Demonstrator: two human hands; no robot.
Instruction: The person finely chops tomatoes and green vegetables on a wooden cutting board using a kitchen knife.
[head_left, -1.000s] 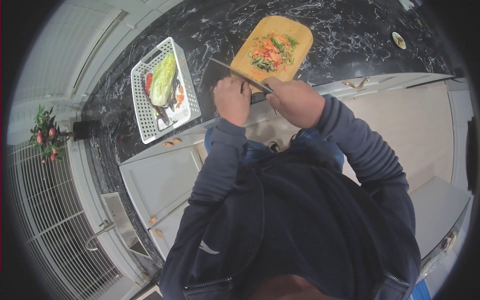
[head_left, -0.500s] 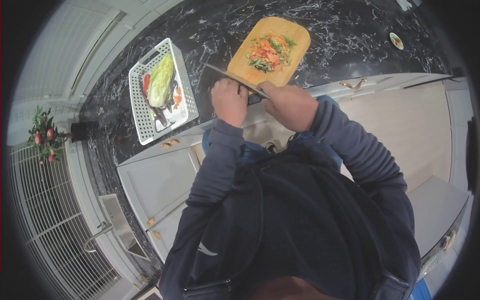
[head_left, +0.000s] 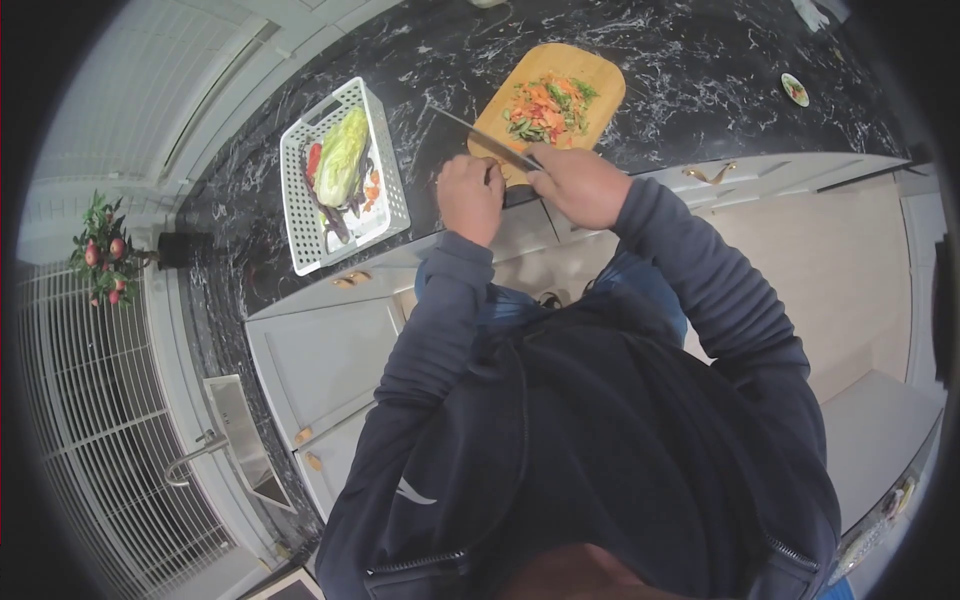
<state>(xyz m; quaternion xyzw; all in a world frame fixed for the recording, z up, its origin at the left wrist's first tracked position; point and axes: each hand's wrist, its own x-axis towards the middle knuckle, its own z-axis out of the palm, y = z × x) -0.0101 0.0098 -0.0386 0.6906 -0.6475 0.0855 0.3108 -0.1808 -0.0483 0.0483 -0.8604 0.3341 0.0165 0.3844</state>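
Observation:
My right hand [head_left: 583, 187] is wrapped around the handle of a kitchen knife [head_left: 482, 136]. Its long blade points to the upper left, across the near left corner of a wooden cutting board [head_left: 600, 80]. Shredded vegetables [head_left: 548, 108], orange, green and reddish, lie heaped on that board. Just below the blade is my left hand [head_left: 470, 197], fingers curled in at the counter's front edge; whatever it may hold is hidden. To its left a white perforated basket [head_left: 388, 190] contains a pale green napa cabbage [head_left: 342, 165], something red and some dark purple pieces.
The black marbled countertop [head_left: 690, 70] runs across the top. A small dish [head_left: 795, 90] stands on it at the far right. A sink [head_left: 245, 445] with a faucet [head_left: 190, 462] and a plant with red fruit [head_left: 103, 250] are at left. Drawers with brass handles [head_left: 710, 174] line the front.
The knife and my right hand have moved up, toward the board's near corner. My left hand stays curled close by. The whole view has shifted slightly.

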